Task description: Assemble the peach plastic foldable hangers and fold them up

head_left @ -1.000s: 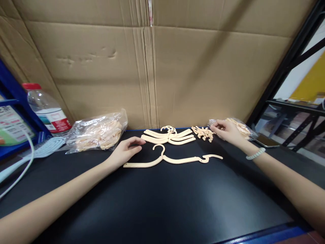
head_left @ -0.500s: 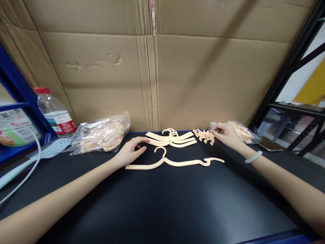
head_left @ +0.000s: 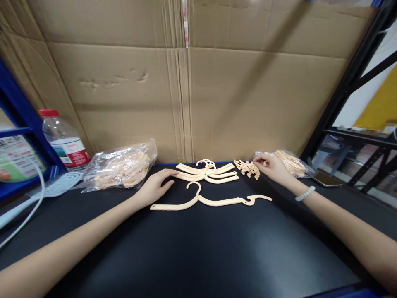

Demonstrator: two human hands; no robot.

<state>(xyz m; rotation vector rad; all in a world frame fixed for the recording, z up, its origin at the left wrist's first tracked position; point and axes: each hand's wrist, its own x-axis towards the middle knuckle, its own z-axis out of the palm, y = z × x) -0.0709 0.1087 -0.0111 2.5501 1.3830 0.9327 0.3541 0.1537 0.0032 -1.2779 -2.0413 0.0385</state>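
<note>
A cream plastic hanger (head_left: 211, 201) lies flat on the black table (head_left: 198, 252) in front of me. My left hand (head_left: 156, 185) rests open beside its left end, fingers stretched toward a stack of the same hangers (head_left: 207, 171). My right hand (head_left: 270, 166) reaches the far right, its fingertips pinched at a small heap of cream clips (head_left: 248, 167); what they grip is too small to make out. Just behind that hand lies a clear bag of more clips (head_left: 292, 162).
A clear bag of cream parts (head_left: 120, 166) lies at the back left, next to a water bottle (head_left: 63, 140) and a pale blue cable (head_left: 34, 194). Cardboard (head_left: 186, 91) walls the back. A phone (head_left: 323, 178) lies far right by black shelving (head_left: 359, 136).
Both hands have stayed almost in place. The right fingertips have edged left onto the clip heap, and the view has shifted slightly.
</note>
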